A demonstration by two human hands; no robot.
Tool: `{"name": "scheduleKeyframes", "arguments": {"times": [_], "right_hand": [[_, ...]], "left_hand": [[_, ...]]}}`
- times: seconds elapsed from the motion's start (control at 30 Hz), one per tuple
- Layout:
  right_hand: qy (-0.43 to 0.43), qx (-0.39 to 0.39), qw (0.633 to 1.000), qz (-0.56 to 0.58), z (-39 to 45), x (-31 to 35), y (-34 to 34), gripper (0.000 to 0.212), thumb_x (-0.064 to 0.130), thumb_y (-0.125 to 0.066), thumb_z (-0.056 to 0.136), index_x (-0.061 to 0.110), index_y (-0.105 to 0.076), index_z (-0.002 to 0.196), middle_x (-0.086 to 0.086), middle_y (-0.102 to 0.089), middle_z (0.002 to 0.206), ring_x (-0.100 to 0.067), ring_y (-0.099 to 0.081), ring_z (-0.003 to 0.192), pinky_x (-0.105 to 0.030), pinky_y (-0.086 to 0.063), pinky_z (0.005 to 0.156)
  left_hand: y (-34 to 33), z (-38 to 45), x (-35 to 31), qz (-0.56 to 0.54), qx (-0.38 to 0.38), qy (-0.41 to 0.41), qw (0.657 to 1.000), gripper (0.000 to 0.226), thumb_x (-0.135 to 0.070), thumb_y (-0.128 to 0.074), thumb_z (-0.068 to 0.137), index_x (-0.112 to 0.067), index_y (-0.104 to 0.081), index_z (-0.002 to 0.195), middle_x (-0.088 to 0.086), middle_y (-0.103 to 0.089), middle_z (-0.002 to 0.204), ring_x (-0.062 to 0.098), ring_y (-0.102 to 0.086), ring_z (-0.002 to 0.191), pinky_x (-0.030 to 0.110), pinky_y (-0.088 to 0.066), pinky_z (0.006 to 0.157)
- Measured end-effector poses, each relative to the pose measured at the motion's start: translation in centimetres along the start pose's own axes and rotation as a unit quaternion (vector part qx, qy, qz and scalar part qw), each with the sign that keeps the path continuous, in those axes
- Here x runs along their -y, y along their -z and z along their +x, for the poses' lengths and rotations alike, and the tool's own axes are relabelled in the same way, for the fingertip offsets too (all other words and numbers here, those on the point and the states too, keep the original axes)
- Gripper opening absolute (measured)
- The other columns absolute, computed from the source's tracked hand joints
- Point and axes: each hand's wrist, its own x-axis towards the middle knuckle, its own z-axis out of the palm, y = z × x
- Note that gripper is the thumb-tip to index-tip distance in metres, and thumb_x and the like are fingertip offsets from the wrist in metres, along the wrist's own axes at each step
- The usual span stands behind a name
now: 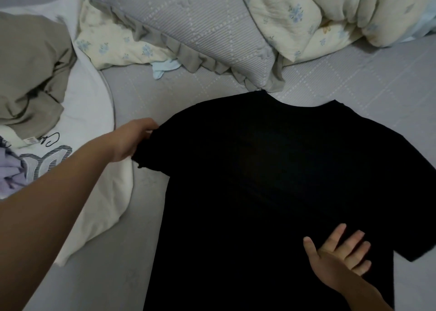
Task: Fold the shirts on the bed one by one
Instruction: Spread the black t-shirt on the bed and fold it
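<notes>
A black T-shirt lies spread flat on the grey bed sheet, neck toward the pillows. My left hand reaches out and grips the edge of its left sleeve, fingers tucked under the cloth. My right hand rests flat on the lower right of the shirt body with fingers spread. At the left lies a pile of other shirts: an olive one, a white one with a printed figure and a bit of lilac cloth.
A grey ruffled pillow lies just beyond the shirt's collar. A cream floral quilt is bunched at the top right and behind the pillow. A small light-blue cloth pokes out under the pillow.
</notes>
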Motion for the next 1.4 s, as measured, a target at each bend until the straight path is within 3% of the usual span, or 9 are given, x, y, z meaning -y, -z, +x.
{"name": "scheduleKeyframes", "arguments": {"times": [0.2,0.33,0.5,0.6,0.73,0.93,1.2,1.3,1.4], "right_hand": [[-0.021,-0.046,0.999,-0.007,1.4,-0.4,-1.1,0.112,0.084,-0.028,0.077,0.03,0.062,0.116,-0.008,0.053,0.138,-0.026,0.048,0.124,-0.051,0.02,0.106],[-0.033,-0.026,0.999,-0.02,1.6,-0.5,-1.1,0.109,0.084,-0.026,0.078,0.032,0.062,0.116,-0.006,0.056,0.136,-0.027,0.04,0.133,-0.052,0.014,0.114],[-0.027,-0.086,0.996,0.01,-3.3,1.3,2.1,0.116,0.069,-0.059,0.077,0.033,0.023,0.149,-0.007,0.032,0.156,-0.029,0.02,0.145,-0.054,0.002,0.118],[0.22,-0.165,0.959,0.071,-9.2,5.9,3.9,0.106,0.043,-0.082,0.068,0.024,-0.02,0.153,-0.011,0.001,0.163,-0.03,-0.005,0.147,-0.054,-0.013,0.116],[0.494,-0.018,0.852,0.171,-15.0,17.7,7.3,0.059,0.037,-0.065,0.09,0.028,-0.043,0.144,0.004,-0.041,0.146,-0.013,-0.043,0.132,-0.041,-0.034,0.113],[0.58,-0.033,0.787,0.207,-17.6,28.8,8.1,0.085,0.029,-0.068,0.086,0.023,-0.019,0.155,0.0,-0.01,0.16,-0.022,-0.027,0.142,-0.04,-0.035,0.113],[0.535,0.0,0.841,0.082,-12.9,30.8,8.2,0.064,0.027,-0.061,0.091,0.02,-0.035,0.15,-0.005,-0.034,0.148,-0.022,-0.05,0.124,-0.031,-0.044,0.099],[0.555,-0.095,0.824,0.067,-11.6,31.6,8.7,0.05,0.011,-0.05,0.095,0.018,-0.044,0.144,-0.005,-0.04,0.149,-0.026,-0.046,0.127,-0.035,-0.04,0.105],[0.577,-0.174,0.798,-0.017,-10.3,33.0,10.2,0.047,0.011,-0.048,0.097,0.022,-0.047,0.142,-0.002,-0.043,0.15,-0.029,-0.042,0.128,-0.042,-0.037,0.104]], "left_hand": [[3.0,-1.3,2.3,0.307,0.064,0.112,0.943,0.027,-0.02,-0.077,0.08,-0.021,-0.067,0.104,-0.001,-0.076,0.079,0.012,-0.071,0.068,0.024,-0.038,0.059],[2.2,-1.6,4.6,0.03,-0.135,-0.05,0.989,0.021,0.003,-0.065,0.085,-0.007,-0.067,0.104,0.003,-0.071,0.068,0.011,-0.067,0.057,0.027,-0.048,0.062],[-2.6,-2.7,6.0,-0.237,-0.222,-0.192,0.926,0.023,0.001,-0.054,0.093,-0.019,-0.065,0.096,-0.002,-0.072,0.078,0.011,-0.064,0.055,0.02,-0.047,0.048],[-4.1,-3.1,6.0,-0.273,-0.27,-0.215,0.898,0.02,-0.002,-0.054,0.096,-0.019,-0.061,0.088,0.0,-0.069,0.08,0.013,-0.063,0.053,0.022,-0.045,0.047],[-4.2,-4.5,5.5,-0.249,-0.289,-0.259,0.887,0.019,0.001,-0.049,0.096,-0.014,-0.059,0.09,0.005,-0.068,0.088,0.015,-0.069,0.061,0.027,-0.055,0.055],[-2.7,-7.4,3.7,-0.021,-0.264,-0.433,0.862,0.033,0.014,-0.04,0.074,-0.012,-0.057,0.087,0.008,-0.06,0.085,0.004,-0.057,0.073,0.018,-0.049,0.069],[-4.2,-3.2,5.2,-0.343,-0.272,-0.082,0.895,0.02,-0.016,-0.067,0.091,-0.012,-0.049,0.1,0.012,-0.057,0.092,0.027,-0.06,0.081,0.038,-0.054,0.068],[-4.8,-3.0,6.4,-0.39,-0.238,-0.047,0.888,0.03,-0.04,-0.055,0.096,-0.012,-0.055,0.087,0.009,-0.063,0.081,0.03,-0.065,0.079,0.035,-0.051,0.067],[-5.9,-3.5,7.9,-0.309,-0.168,-0.074,0.933,0.033,-0.048,-0.061,0.092,-0.015,-0.06,0.098,0.001,-0.071,0.092,0.01,-0.069,0.062,0.019,-0.048,0.05]]}}
